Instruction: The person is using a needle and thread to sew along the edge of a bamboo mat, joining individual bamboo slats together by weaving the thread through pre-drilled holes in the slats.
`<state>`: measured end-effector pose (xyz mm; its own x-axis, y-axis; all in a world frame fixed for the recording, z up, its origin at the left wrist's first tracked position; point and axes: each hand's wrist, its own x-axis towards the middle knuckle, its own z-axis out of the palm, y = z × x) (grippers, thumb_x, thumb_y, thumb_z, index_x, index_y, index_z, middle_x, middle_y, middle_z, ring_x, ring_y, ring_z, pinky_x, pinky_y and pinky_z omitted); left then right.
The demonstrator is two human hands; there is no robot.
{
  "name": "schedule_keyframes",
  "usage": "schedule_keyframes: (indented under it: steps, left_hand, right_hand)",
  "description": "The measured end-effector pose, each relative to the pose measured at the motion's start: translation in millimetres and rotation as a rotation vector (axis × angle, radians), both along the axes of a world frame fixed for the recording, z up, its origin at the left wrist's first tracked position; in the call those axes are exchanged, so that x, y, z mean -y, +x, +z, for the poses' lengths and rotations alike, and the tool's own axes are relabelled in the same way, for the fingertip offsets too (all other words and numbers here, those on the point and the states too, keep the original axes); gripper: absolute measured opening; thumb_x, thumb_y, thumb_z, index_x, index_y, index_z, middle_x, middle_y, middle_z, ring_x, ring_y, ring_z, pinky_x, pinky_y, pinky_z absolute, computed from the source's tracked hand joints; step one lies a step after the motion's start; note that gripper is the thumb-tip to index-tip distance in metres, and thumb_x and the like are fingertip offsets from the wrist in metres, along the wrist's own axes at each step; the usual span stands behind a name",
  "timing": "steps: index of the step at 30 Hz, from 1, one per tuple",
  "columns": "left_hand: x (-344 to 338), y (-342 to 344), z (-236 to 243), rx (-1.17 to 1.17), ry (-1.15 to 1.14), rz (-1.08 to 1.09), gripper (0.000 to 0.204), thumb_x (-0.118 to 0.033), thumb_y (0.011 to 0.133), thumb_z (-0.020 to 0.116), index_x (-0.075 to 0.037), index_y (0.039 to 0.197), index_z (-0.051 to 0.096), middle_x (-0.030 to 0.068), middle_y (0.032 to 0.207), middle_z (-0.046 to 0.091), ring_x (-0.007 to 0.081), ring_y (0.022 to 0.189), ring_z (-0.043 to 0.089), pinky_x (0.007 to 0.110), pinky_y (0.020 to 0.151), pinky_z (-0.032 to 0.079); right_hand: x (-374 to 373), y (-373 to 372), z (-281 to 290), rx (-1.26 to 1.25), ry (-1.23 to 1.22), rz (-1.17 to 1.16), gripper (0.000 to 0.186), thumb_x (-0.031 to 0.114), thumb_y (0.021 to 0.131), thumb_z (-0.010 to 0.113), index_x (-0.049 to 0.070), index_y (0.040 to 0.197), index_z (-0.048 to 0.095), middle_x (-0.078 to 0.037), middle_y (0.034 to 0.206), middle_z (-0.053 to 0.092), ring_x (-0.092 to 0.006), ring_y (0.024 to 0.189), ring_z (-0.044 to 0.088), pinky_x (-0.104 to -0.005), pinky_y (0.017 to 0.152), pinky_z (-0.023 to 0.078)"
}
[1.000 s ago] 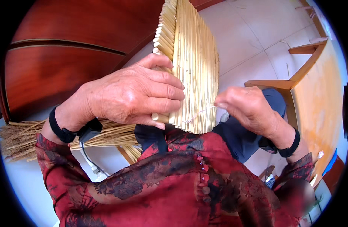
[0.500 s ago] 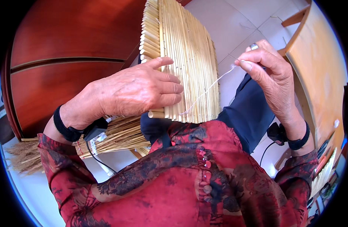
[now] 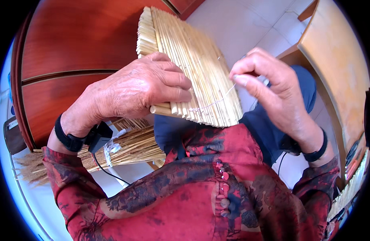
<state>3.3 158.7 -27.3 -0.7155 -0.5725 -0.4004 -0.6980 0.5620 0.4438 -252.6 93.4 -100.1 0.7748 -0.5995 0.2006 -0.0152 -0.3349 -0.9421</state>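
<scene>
A mat of pale straw-coloured stalks (image 3: 193, 52), laid side by side, rests tilted over my lap. My left hand (image 3: 141, 86) grips its left part near the close end, fingers curled over the stalks and partly hidden. A thicker stalk (image 3: 161, 109) juts out just below those fingers. Thin white thread (image 3: 211, 105) crosses the near end of the mat and rises to my right hand (image 3: 269, 86). There, above the mat's right edge, thumb and forefinger pinch the thread. Whether a needle is between the fingertips cannot be made out now.
Red-brown wooden cabinet doors (image 3: 72, 44) stand at the left. A bundle of dry stalks with brushy ends (image 3: 128, 148) lies below my left forearm. On the right is a light wooden table (image 3: 337, 60), with another row of pale stalks (image 3: 347, 201) near its close end.
My right hand has come left and lower, toward the mat, and the thread span is shorter. The mat has tilted, its far end shifting left. My left fingers have curled more tightly over it.
</scene>
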Motion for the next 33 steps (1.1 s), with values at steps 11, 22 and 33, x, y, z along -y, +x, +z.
schedule_keyframes:
  steps: [11,22,33]
  left_hand:
    - [-24.9,13.2,-7.6,-0.051,-0.78,0.579,0.076,-0.001,0.06,0.079,-0.008,0.129,0.051,0.0163,0.141,0.042,0.0323,0.125,0.046,0.044,0.105,0.038]
    - [-115.5,-72.9,-69.0,-0.644,-0.355,1.372,0.059,-0.009,0.084,0.064,0.003,0.136,0.039,0.0124,0.131,0.047,0.02,0.121,0.05,0.034,0.101,0.043]
    - [-41.2,-113.7,-76.4,-0.744,-0.773,1.226,0.063,0.007,0.076,0.068,0.0,0.134,0.043,0.0145,0.132,0.042,0.0249,0.121,0.049,0.034,0.095,0.05]
  right_hand:
    - [-35.4,55.8,-53.4,0.338,0.507,0.054,0.011,0.01,0.095,0.054,0.0,0.097,0.058,-0.012,0.107,0.064,-0.0171,0.102,0.059,-0.0291,0.091,0.045]
    - [-57.2,67.2,-48.6,0.287,0.404,0.089,0.011,0.011,0.096,0.053,0.0,0.097,0.056,-0.015,0.124,0.059,-0.0172,0.111,0.054,-0.0298,0.096,0.041]
    - [-45.2,37.8,-28.9,0.496,0.629,-0.203,0.018,0.014,0.1,0.048,-0.001,0.098,0.057,-0.007,0.117,0.06,-0.0063,0.094,0.053,-0.022,0.083,0.044]
